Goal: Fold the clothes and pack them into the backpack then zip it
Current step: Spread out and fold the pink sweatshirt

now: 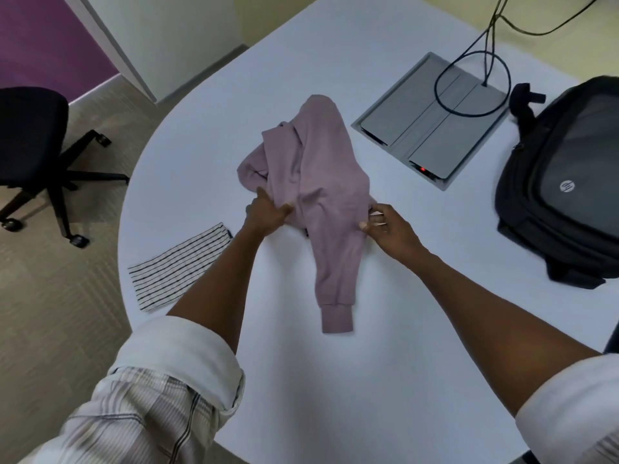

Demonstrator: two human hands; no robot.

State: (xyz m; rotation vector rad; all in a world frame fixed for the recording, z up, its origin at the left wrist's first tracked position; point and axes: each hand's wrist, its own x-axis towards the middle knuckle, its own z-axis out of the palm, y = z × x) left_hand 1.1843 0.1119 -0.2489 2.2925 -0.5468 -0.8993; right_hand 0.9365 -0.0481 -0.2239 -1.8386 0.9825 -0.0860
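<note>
A crumpled mauve sweatshirt point(315, 182) lies in the middle of the white table point(335, 380), one sleeve with its cuff trailing toward me. My left hand point(268, 212) pinches the cloth at its left near edge. At the right near edge, my right hand point(390, 229) pinches the fabric between thumb and fingers. A folded white cloth with thin black stripes point(179, 267) lies flat at the table's left edge. The black backpack point(566, 192) lies at the far right; I cannot tell whether it is open or zipped.
A grey cable hatch point(432, 122) is set into the table behind the sweatshirt, with black cables point(475, 72) looping out of it. A black office chair point(33, 145) stands on the carpet to the left. The table's curved edge runs close to the striped cloth.
</note>
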